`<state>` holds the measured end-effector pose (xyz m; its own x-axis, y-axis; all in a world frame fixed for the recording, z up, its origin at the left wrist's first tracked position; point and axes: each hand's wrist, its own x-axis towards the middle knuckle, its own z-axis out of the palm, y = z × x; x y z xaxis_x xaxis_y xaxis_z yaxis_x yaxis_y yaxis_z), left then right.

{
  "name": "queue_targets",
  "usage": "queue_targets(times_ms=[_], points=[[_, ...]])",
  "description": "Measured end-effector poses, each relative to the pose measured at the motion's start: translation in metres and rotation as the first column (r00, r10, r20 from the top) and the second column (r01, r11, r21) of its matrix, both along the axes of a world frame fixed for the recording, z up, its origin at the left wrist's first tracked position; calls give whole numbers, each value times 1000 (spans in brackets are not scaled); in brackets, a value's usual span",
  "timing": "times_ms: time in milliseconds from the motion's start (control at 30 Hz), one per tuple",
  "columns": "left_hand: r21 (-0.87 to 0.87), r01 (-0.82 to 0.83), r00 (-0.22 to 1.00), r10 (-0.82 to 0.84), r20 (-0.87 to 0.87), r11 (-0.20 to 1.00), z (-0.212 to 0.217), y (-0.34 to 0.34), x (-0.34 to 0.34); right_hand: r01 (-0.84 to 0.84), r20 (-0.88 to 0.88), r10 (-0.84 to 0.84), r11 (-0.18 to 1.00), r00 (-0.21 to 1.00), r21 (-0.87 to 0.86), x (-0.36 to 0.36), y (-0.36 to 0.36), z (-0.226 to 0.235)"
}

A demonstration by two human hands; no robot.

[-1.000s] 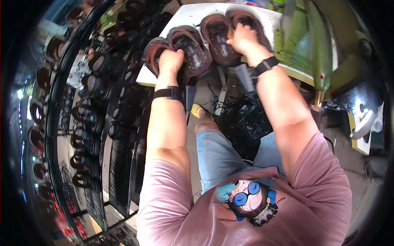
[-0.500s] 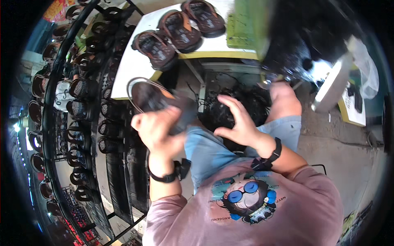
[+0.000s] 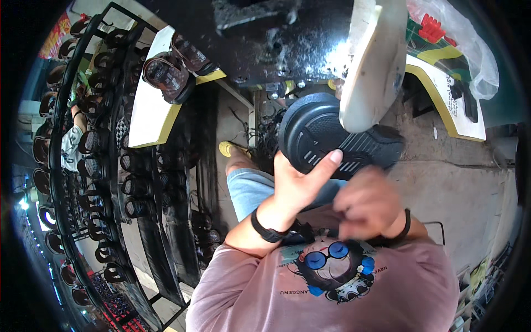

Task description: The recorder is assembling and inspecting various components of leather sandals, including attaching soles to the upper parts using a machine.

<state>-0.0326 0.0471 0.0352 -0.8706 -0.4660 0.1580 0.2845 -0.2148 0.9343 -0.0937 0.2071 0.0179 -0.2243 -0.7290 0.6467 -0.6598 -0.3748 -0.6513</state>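
A black sandal (image 3: 315, 130) is turned with its treaded sole toward me, in front of the machine. My left hand (image 3: 296, 185) grips it along the near edge, thumb pressed on the sole. My right hand (image 3: 370, 202) is close to the sandal's near right side. Its fingers are smeared by motion, so whether they touch the sandal is unclear. Just beyond the sole hangs a pale, curved, flat piece (image 3: 371, 72) of the machine, overlapping the sandal's far right part.
A black machine (image 3: 271, 41) fills the far middle. Brown sandals (image 3: 168, 77) stand on a white table (image 3: 146, 119) with a yellow edge at far left. Racks of dark footwear (image 3: 91, 166) line the left. A second white surface (image 3: 467, 119) and a clear plastic bag (image 3: 481, 61) are at right.
My left hand has brought the sandal from the table side to the middle, its sole now showing. My right hand, open before, has moved nearer me and right. My view has shifted rightward.
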Motion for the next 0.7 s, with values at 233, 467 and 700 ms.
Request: queue_targets(times_ms=[233, 467, 700], points=[[259, -91, 983, 128, -130, 961, -7, 10, -8, 183, 851, -275, 959, 447, 214, -6, 15, -66], [473, -151, 971, 221, -96, 868, -39, -27, 12, 204, 918, 330, 905, 217, -374, -44, 11, -75], [414, -217, 947, 294, -131, 884, -26, -93, 30, 99, 928, 362, 924, 90, -370, -9, -61, -46]])
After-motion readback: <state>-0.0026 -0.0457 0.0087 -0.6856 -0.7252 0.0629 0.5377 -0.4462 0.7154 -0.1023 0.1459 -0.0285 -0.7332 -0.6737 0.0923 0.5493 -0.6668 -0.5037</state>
